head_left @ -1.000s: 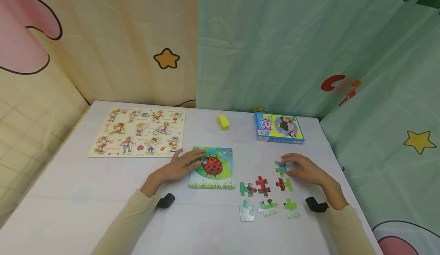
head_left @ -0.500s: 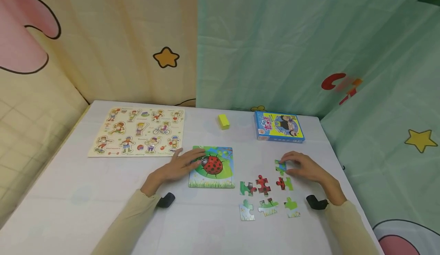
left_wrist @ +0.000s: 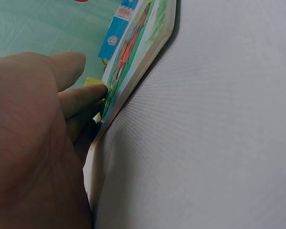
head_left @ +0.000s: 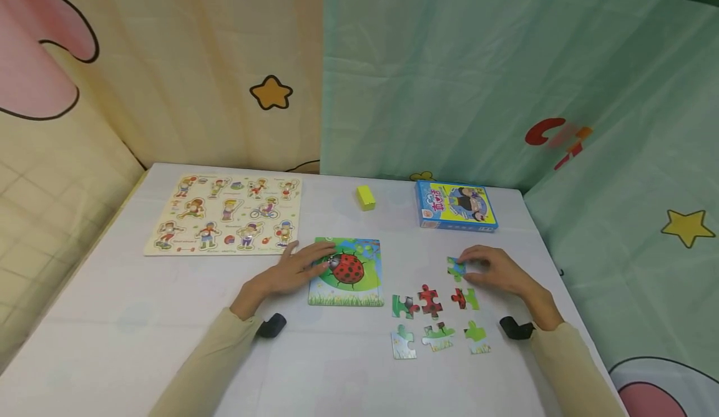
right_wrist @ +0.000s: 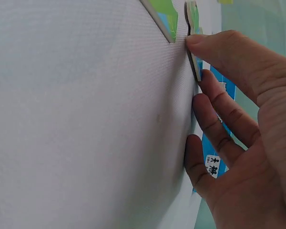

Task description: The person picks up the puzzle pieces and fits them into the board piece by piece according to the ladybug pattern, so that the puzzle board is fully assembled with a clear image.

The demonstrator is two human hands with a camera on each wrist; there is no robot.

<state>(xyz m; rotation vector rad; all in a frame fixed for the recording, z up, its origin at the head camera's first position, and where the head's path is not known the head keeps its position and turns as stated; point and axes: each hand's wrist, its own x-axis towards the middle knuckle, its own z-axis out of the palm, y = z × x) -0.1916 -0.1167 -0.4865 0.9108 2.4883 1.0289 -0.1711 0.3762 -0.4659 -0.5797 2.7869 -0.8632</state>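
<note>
My left hand (head_left: 292, 271) rests its extended fingers on the left part of a square ladybug puzzle board (head_left: 351, 298). The left wrist view shows those fingertips touching the board (left_wrist: 133, 52) near its edge. With thumb and fingers, my right hand (head_left: 494, 268) pinches a blue-and-green jigsaw piece (head_left: 454, 267). In the right wrist view the thumb presses on the edge of this piece (right_wrist: 194, 62), just over the tabletop, while the other fingers curve around it. In front of it lie several loose pieces, among them a red one (head_left: 430, 301) and a red-and-green one (head_left: 467, 299).
A cream board of sports figures (head_left: 224, 217) lies at the back left. Behind the ladybug board is a yellow block (head_left: 366, 198). A blue-and-yellow box (head_left: 457, 206) sits at the back right. Curtains (head_left: 427, 73) hang behind the white table (head_left: 314, 367).
My right hand has slid slightly back and left with the blue-and-green jigsaw piece, away from the red-and-green one. The left hand stays on the ladybug board.
</note>
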